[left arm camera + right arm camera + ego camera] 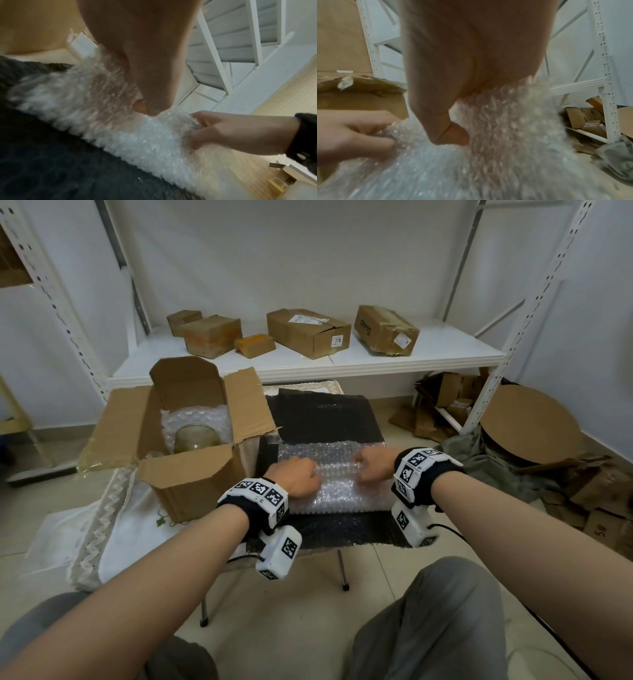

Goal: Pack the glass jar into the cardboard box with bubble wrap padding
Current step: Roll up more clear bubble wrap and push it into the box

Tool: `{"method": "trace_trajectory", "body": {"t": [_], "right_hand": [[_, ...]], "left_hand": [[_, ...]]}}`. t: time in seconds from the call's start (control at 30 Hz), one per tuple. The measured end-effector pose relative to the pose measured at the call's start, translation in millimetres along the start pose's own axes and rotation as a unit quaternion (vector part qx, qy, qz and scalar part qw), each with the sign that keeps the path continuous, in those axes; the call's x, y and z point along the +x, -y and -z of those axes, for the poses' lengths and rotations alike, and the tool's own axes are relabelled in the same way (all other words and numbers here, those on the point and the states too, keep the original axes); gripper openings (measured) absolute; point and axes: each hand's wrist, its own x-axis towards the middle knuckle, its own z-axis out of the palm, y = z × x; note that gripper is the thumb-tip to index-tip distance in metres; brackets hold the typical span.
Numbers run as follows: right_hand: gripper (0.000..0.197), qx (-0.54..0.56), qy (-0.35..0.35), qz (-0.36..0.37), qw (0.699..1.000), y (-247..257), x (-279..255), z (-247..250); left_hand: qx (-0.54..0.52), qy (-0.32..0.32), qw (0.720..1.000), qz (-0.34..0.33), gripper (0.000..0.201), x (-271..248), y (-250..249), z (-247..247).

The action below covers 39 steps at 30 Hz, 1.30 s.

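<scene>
Both the left hand [297, 477] and right hand [374, 464] are grasping a knobbly clear bubble wrap sheet [337, 489] lying on black matting; the round glass jar [196, 437] is sitting inside the open cardboard box [191, 470], amid more padding

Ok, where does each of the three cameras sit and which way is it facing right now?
Head: on the head, looking forward and down at the clear bubble wrap sheet, open cardboard box, glass jar; both forearms, left hand, right hand, knees show.
Left wrist: looks along the left hand toward the right hand.
Right wrist: looks along the right hand toward the left hand.
Shared: both hands gripping the wrap.
</scene>
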Motion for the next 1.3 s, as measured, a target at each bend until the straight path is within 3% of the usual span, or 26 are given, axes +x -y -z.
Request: {"method": "trace_trajectory", "body": {"t": [0.07,0.17,0.3,0.4,0.47,0.53,0.63,0.7,1.0,1.1,1.3], "right_hand": [[0.061,-0.016,0.006,-0.016,1.0,-2.3,3.4,-10.1],[0.067,-0.015,-0.002,-0.037,0.999,-4.7,5.5,-22.3],[0.07,-0.019,-0.012,-0.049,0.999,-7.8,8.0,-29.6],[0.07,-0.05,-0.073,-0.039,0.995,-9.9,7.0,-31.5],[0.069,-0.082,-0.123,-0.018,0.989,-10.2,6.0,-32.7],[0.066,-0.088,-0.148,-0.003,0.985,-9.1,6.0,-33.1],[0.059,-0.057,-0.131,0.002,0.99,-8.5,6.2,-31.3],[0.056,-0.039,-0.102,-0.005,0.994,-10.2,5.5,-29.7],[0.03,0.057,-0.11,-0.004,0.992,-23.5,7.0,-22.9],[0.033,0.091,-0.139,-0.033,0.986,-34.0,7.2,-21.4],[0.019,0.18,-0.173,-0.104,0.963,-62.2,9.6,-25.5]], "left_hand": [[0.014,0.023,0.999,0.022,0.024,-0.5,2.4,-7.5],[0.004,-0.023,0.999,0.029,0.035,-3.9,7.1,-13.2],[-0.001,-0.106,0.994,-0.013,0.054,-5.9,10.5,-18.6],[0.02,-0.155,0.985,-0.075,0.049,-7.1,12.3,-18.7],[0.032,-0.143,0.983,-0.11,0.037,-8.2,12.6,-19.1],[0.033,-0.085,0.989,-0.114,0.032,-8.8,13.4,-19.7],[0.019,0.003,0.995,-0.094,0.059,-9.2,15.8,-18.1],[0.016,0.026,0.995,-0.093,0.067,-9.2,16.5,-15.9],[0.054,0.01,0.995,-0.079,0.069,-3.8,-0.9,-23.4],[0.058,0.008,0.996,-0.073,0.061,-0.4,-2.4,-23.5],[0.061,-0.001,0.996,-0.068,0.051,2.8,-13.2,-25.9]]}}
